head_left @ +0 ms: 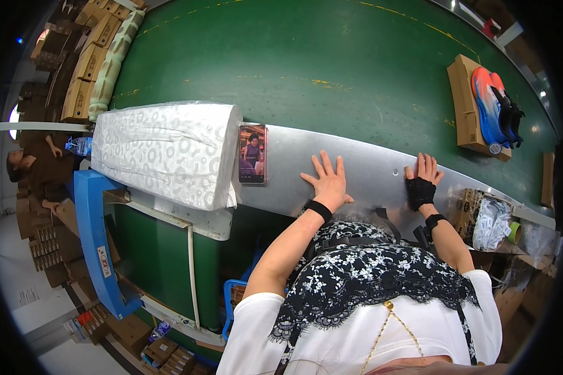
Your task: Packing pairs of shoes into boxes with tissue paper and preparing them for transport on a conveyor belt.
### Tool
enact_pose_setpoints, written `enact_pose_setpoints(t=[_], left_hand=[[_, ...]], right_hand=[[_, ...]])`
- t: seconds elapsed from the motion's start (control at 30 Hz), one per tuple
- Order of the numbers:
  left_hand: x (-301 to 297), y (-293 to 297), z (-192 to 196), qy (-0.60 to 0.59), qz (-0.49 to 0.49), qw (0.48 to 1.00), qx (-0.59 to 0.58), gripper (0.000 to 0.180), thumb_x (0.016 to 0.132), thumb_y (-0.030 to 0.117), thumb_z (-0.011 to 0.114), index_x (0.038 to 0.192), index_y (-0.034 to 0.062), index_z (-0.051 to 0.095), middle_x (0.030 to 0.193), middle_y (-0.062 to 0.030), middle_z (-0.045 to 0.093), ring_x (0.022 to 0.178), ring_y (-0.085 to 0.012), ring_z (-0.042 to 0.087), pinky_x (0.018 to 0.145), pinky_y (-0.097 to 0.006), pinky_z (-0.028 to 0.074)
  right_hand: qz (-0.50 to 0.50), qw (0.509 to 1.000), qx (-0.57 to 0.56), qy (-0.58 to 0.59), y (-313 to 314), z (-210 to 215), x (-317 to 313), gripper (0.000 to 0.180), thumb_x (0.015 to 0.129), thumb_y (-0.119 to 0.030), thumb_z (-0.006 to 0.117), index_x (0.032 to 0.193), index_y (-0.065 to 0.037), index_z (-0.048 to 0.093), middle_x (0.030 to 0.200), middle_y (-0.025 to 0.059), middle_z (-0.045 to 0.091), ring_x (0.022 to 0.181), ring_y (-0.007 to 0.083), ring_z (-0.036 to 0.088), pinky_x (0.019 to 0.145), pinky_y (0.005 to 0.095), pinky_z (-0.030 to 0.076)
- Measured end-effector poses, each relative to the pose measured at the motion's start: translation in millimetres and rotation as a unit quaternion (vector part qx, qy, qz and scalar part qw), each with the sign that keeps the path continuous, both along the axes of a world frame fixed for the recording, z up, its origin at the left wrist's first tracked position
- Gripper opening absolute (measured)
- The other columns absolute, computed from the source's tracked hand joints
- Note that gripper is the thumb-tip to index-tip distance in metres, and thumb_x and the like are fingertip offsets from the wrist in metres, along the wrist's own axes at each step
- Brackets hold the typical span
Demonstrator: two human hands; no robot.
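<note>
Two hands, both empty: the left hand (328, 186) palm down, fingers spread, on one metal ledge (372, 178); the right hand (422, 181), in one black fingerless glove, also on it, fingers extended, closer together. Leftward, one phone (253, 154) beside one white patterned bundle (162, 156). Far right, two shoes (491, 109) on one cardboard box (463, 109).

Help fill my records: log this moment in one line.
left hand: spread on ledge; right hand: gloved, on ledge; phone: beside pack

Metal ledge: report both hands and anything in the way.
Left hand palm-down on silver metal ledge, fingers spread. Right hand, black fingerless glove, also palm-down. Possibly in the way: smartphone, between left hand and white patterned package.
</note>
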State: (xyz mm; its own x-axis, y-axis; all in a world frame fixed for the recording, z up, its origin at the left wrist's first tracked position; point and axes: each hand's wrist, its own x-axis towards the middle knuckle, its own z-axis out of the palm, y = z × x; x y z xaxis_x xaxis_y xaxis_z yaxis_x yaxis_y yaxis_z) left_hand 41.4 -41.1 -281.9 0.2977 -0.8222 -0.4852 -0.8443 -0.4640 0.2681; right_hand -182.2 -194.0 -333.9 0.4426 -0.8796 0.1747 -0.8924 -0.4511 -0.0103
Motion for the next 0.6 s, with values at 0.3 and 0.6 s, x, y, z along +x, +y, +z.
enact_pose_setpoints(t=[0.3, 0.6], left_hand=[[-1.9, 0.2, -1.2, -0.007, -0.002, 1.000, -0.013, 0.109, 0.056, 0.044, 0.077, 0.136, 0.0029, 0.015, 0.136, -0.0353, 0.000, 0.124, -0.0543, 0.003, 0.079, -0.076, 0.021], [-4.6, -0.7, -4.4, -0.017, -0.010, 1.000, -0.024, 0.110, 0.056, 0.046, 0.077, 0.136, 0.0028, 0.015, 0.135, -0.0369, 0.001, 0.123, -0.0560, 0.004, 0.078, -0.076, 0.021]], right_hand=[[-0.002, 1.000, 0.008, -0.016, 0.8, 2.4, -0.9, 0.053, 0.074, -0.038, 0.053, 0.118, -0.009, 0.047, 0.124, 0.0108, 0.043, 0.120, 0.0267, 0.033, 0.096, 0.0480, 0.018], [-0.004, 1.000, 0.001, -0.028, 0.6, 5.2, -3.7, 0.054, 0.074, -0.038, 0.053, 0.119, -0.008, 0.047, 0.125, 0.0121, 0.042, 0.121, 0.0281, 0.032, 0.096, 0.0520, 0.017]])
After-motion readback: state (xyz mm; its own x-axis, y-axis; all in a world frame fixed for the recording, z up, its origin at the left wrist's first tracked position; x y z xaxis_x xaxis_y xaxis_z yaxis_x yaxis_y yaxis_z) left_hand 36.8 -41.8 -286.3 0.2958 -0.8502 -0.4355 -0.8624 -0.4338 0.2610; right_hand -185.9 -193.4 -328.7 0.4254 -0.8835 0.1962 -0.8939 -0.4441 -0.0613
